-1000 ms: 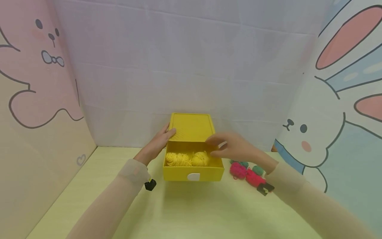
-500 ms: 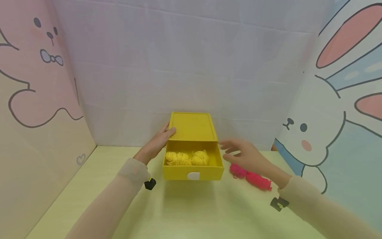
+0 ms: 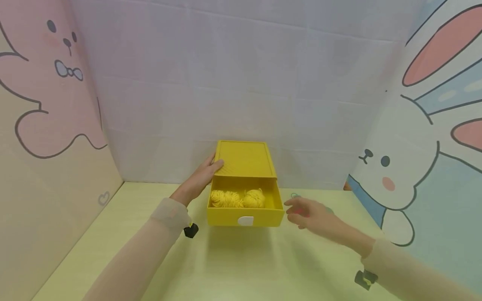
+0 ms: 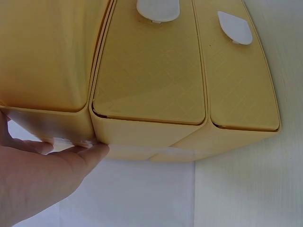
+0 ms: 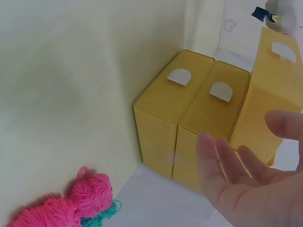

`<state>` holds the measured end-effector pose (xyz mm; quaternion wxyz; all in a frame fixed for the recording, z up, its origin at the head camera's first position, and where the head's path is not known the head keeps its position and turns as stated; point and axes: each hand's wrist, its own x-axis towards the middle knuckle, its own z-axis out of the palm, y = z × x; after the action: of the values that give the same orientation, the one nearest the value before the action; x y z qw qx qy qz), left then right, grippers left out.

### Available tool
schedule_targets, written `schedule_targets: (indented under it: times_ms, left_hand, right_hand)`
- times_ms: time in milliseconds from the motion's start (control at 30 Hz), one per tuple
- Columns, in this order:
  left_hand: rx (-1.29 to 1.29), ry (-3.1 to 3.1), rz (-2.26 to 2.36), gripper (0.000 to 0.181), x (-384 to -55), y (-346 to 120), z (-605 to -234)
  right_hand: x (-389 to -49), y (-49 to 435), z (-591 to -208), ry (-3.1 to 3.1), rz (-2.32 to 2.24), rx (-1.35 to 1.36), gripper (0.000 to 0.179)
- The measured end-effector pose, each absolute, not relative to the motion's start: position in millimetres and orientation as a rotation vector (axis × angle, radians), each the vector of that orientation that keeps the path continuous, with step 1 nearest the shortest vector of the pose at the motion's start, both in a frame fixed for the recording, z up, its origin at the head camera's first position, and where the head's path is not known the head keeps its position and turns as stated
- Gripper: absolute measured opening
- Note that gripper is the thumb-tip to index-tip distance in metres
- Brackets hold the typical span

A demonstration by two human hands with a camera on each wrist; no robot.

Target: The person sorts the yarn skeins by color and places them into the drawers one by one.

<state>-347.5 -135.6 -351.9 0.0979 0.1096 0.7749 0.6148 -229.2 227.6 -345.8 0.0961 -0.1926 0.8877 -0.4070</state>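
A yellow drawer cabinet (image 3: pixel 244 159) has its top drawer (image 3: pixel 222 217) pulled out. Inside lie a yellow yarn skein (image 3: pixel 226 199) and a yellow yarn ball (image 3: pixel 254 198). My left hand (image 3: pixel 201 175) rests on the cabinet's left side, thumb over the top edge; the left wrist view shows its fingers (image 4: pixel 94 153) against the side wall. My right hand (image 3: pixel 316 217) hovers right of the open drawer, fingers relaxed and holding nothing. In the head view it covers most of the pink yarn (image 5: pixel 92 195) on the table.
Two lower drawers with white tabs (image 5: pixel 180 76) are closed. Teal yarn (image 5: pixel 100 215) lies beside the pink yarn. A white back wall (image 3: pixel 241 83) stands behind the cabinet, and printed side panels (image 3: pixel 399 167) flank the pale table (image 3: pixel 241 267).
My right hand has drawn back from above the drawer, moving right and toward me over the pink yarn. The left hand and the yellow yarn have stayed in place.
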Motion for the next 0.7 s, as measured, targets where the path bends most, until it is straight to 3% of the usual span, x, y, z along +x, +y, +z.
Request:
schedule_targets:
  times_ms: [167, 367, 700]
  left_hand:
    - [0.334, 2.290, 1.822, 0.082, -346.7, -135.7, -351.6]
    - [0.330, 2.295, 1.817, 0.082, -346.0, -136.7, -351.4]
    - [0.327, 2.296, 1.819, 0.082, -347.4, -135.5, -351.9]
  right_hand:
    - [-216.2, 229.6, -348.9, 2.558, -1.139, -0.552, 0.051]
    - [-206.3, 220.7, -355.0, 2.418, -1.117, -0.503, 0.040]
    - [-198.9, 188.6, -365.8, 2.023, -1.391, -0.571, 0.049]
